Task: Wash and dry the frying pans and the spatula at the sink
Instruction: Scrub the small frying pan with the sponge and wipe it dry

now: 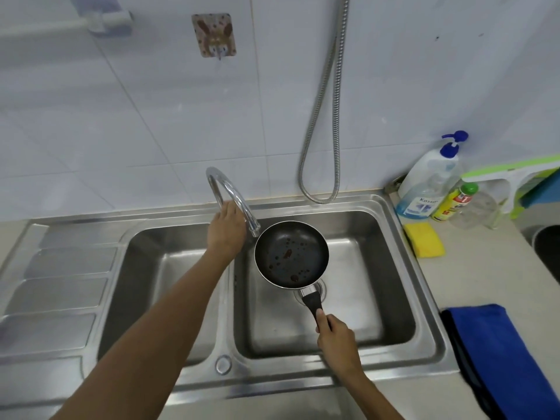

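Pan (291,254) held level over the right basin of the sink (391,268), its bowl directly beneath the mouth of the faucet (230,192); placed so, I judge, to catch the stream once it runs. No water visible yet. Dark spots and a brownish smear on the pan floor, so washing has not begun. Right hand (333,331) wrapped round the far end of the black handle, thumb laid along the top, which gives reach and keeps the wrist clear of the splash. Left hand (225,231) stretched forward against the spout, fingers hidden behind it; cannot tell whether they grip the spout or reach a lever behind. Probably about to turn the water on or swing the spout. Hands well apart. Sponge (424,239) on the counter just right of the sink, soap bottle (430,180) behind it, blue cloth (491,359) nearer, likely for drying. Spatula not in view. Dark round rim at the right edge, perhaps a second pan; uncertain.
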Motion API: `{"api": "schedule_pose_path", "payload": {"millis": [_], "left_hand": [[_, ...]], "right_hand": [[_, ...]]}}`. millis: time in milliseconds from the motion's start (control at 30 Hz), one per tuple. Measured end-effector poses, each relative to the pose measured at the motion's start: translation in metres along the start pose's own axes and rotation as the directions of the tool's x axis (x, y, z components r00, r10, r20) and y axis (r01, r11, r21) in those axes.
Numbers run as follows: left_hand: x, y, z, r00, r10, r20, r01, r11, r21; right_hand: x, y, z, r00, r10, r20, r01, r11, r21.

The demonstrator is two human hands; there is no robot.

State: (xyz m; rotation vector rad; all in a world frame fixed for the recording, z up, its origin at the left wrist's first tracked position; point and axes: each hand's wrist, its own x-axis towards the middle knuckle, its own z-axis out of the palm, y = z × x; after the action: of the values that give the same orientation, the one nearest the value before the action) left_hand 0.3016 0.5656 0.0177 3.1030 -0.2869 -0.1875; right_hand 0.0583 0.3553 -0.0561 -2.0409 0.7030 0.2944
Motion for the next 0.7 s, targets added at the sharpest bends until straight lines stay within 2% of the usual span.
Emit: {"api": "schedule_pose_path", "payload": {"millis": [133, 400, 533, 700], "left_hand": [[-0.012, -0.007, 0.023, 0.999, 0.022, -0.045, -0.025, 0.998, -0.061], [-0.026, -0.012, 0.034, 0.998, 0.03, -0.05, -0.036, 0.993, -0.11], [-0.032, -0.011, 0.045, 0.995, 0.015, -0.101, -0.032, 0.985, -0.172], [-0.038, -0.011, 0.064, 0.985, 0.066, -0.161, -0.1, 0.973, -0.209]], "right_hand": [[-0.001, -0.003, 0.006, 1.0, -0.007, -0.006, 0.008, 0.999, 0.035], [-0.003, -0.013, 0.009, 0.999, -0.054, -0.001, 0.054, 0.997, 0.052], [-0.003, -0.009, 0.013, 1.0, -0.031, -0.007, 0.031, 0.998, 0.057], [-0.006, -0.007, 0.015, 1.0, 0.008, 0.015, -0.008, 0.999, 0.043]]}}
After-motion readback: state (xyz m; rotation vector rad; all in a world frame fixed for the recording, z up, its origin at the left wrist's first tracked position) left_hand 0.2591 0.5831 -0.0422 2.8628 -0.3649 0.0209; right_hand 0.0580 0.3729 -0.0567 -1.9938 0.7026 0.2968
